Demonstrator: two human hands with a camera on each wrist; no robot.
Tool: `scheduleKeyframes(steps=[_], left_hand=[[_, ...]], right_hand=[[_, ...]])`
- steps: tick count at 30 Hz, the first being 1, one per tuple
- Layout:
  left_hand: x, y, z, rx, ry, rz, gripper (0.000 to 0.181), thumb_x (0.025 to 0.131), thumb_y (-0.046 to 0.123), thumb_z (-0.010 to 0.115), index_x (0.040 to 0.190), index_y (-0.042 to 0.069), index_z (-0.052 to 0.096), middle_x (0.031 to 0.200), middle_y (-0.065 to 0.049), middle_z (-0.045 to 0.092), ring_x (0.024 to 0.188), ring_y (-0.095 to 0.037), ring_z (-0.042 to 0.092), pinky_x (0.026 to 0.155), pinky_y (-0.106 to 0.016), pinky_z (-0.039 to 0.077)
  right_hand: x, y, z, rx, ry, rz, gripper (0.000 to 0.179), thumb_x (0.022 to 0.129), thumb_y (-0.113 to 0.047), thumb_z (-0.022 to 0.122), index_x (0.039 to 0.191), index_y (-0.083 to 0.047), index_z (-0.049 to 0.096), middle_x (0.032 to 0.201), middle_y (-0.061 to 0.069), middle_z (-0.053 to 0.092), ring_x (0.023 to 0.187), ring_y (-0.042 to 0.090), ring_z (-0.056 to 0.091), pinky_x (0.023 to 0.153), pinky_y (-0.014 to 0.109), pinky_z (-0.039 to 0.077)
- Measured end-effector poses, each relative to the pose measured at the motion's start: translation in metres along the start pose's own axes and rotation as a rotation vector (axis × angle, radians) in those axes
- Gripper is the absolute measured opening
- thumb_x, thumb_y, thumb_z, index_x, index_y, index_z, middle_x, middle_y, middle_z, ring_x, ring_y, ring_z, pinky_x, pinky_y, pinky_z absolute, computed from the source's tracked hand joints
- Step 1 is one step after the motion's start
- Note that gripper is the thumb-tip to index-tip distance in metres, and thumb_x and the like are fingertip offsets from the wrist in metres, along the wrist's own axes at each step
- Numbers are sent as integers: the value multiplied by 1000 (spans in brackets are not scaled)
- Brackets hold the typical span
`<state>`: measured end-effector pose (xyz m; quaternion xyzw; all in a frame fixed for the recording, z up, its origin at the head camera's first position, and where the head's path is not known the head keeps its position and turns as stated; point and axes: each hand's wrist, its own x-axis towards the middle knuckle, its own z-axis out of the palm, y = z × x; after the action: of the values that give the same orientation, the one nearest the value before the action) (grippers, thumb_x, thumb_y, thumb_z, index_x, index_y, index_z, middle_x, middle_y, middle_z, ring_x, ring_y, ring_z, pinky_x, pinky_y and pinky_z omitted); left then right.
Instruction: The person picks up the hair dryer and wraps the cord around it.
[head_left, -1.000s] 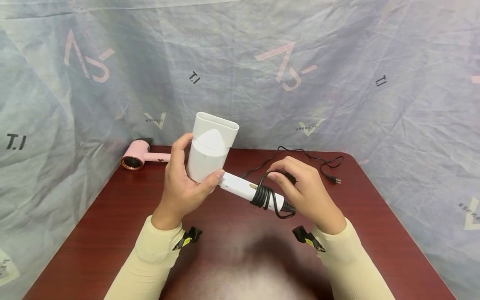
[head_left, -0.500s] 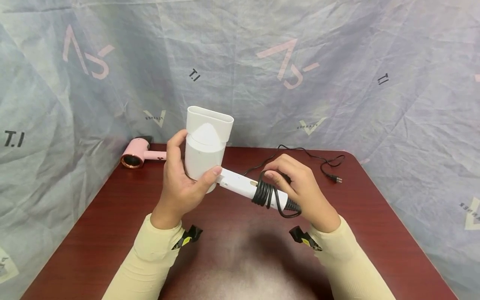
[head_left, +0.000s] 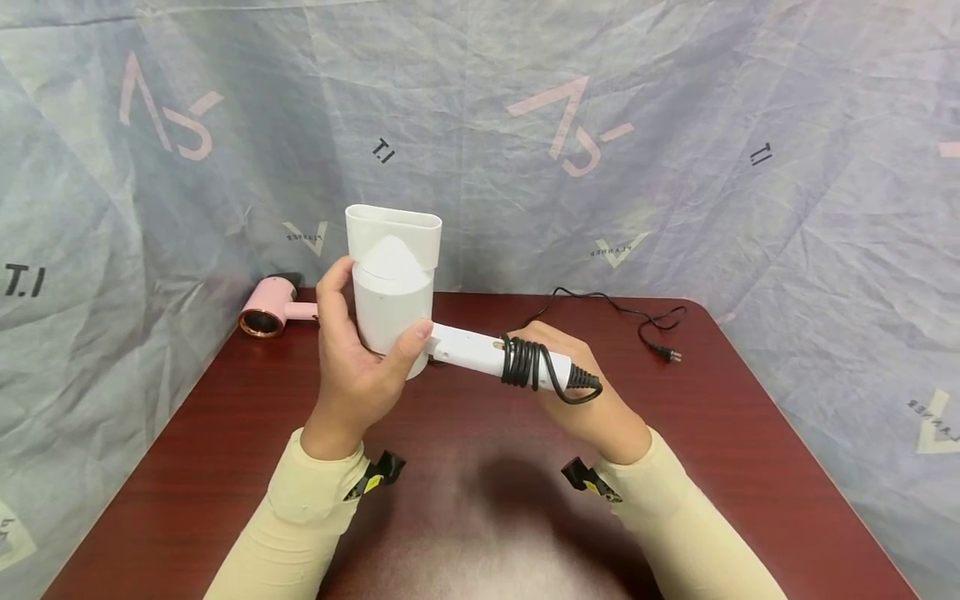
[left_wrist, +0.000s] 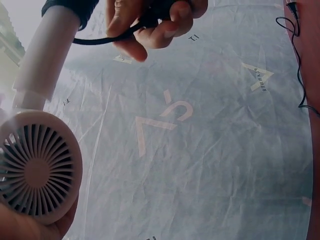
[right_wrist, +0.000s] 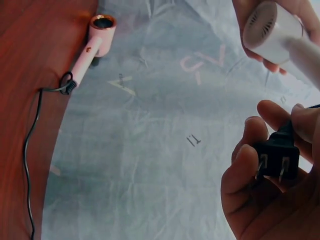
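Observation:
A white hair dryer point(head_left: 393, 287) with a flat nozzle pointing up is held above the table. My left hand point(head_left: 348, 379) grips its barrel, thumb in front near the handle joint. Black cord point(head_left: 519, 362) is wound in several turns round the handle's lower part. Behind the handle is my right hand point(head_left: 581, 425), its fingers partly hidden in the head view. In the right wrist view that hand holds the cord's black two-pin plug point(right_wrist: 277, 157), prongs showing. The left wrist view shows the dryer's round slotted intake grille point(left_wrist: 37, 170) and cord running to the right hand.
A pink hair dryer point(head_left: 267, 307) lies at the back left of the dark red table point(head_left: 450, 500). Its black cord point(head_left: 622, 310) trails along the back edge, ending in a plug point(head_left: 666, 353) at the right. A grey printed cloth point(head_left: 465, 100) hangs behind.
The white hair dryer has shifted left and slightly up, its handle closer to level. My right hand has moved left, from above the handle's end to behind it.

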<state>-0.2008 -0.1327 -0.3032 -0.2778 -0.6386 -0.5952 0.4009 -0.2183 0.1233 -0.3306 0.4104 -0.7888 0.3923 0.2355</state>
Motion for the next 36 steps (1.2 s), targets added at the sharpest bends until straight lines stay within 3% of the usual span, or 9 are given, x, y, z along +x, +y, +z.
scheduleKeyframes(steps=[5,10,21,25,28,32,36], left_hand=[[3,0,1,-5,38,-1,77,80,15,77,146,4,39,133,-2,57,114,-31,57,93,-36,49],[3,0,1,-23,58,-1,76,81,16,76,146,4,39,133,-5,56,114,-32,57,93,-37,49],[1,1,2,-21,87,-26,76,83,14,76,147,6,38,134,-3,54,113,-31,56,92,-38,49],[1,2,3,-16,97,-32,75,84,14,76,148,7,37,135,-4,53,114,-31,55,92,-38,49],[1,1,3,-16,100,-43,76,85,13,76,149,8,36,136,-4,53,116,-31,55,93,-38,49],[1,1,3,-19,108,-54,77,86,10,76,151,9,35,137,-4,53,117,-31,54,95,-38,48],[2,0,4,-15,114,-51,78,86,10,77,151,9,35,137,-4,52,118,-30,54,96,-38,48]], right_hand=[[0,-7,6,105,-11,125,14,104,-9,58,97,-19,63,83,-7,57,74,7,52,67,27,46],[-6,-9,9,-34,-16,61,15,98,3,61,98,-11,66,80,-3,64,71,5,56,66,25,50],[-5,-21,15,-126,-72,46,17,104,-11,60,88,-16,63,74,-9,58,65,0,52,62,20,47],[-4,-26,15,-162,-95,50,9,106,-18,58,106,-15,67,79,-10,58,70,1,53,67,22,47],[-5,-29,16,-185,-124,61,23,107,-22,55,127,-15,64,98,-8,66,77,2,55,72,25,49],[-5,-33,15,-219,-145,60,32,106,-25,56,135,-14,59,121,-4,67,85,6,57,80,29,52],[-7,-38,13,-242,-148,51,36,104,-25,61,136,-10,56,92,-5,61,73,8,53,72,29,49]])
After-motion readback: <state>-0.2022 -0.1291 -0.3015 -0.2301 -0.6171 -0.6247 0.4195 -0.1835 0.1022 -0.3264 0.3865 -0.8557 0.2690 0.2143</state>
